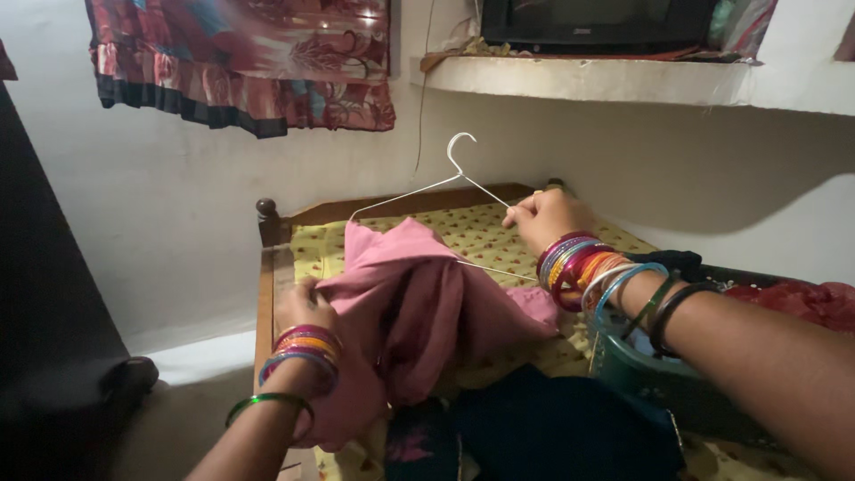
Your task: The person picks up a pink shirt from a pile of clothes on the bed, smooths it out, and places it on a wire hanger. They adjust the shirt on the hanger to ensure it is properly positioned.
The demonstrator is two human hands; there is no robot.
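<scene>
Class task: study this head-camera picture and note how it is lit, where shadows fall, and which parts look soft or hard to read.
Head view: dim indoor light. The shelf casts a broad shadow on the wall below it. The near dark cloth loses detail. The white wire hanger in the right hand stands out clearly. The left hand, on the pink garment, looks slightly soft. The left edge is near black.

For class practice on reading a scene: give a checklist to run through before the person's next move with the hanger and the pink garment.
1. Right hand grips the white wire hanger: ok.
2. Left hand holds the pink garment: ok.
3. One hanger end inside the garment: ok.
4. Other hanger end inside: not ok, it is bare.
5. Hanger hook clear of the wall: cannot tell.
6. Garment lying smooth: not ok, bunched.
</scene>
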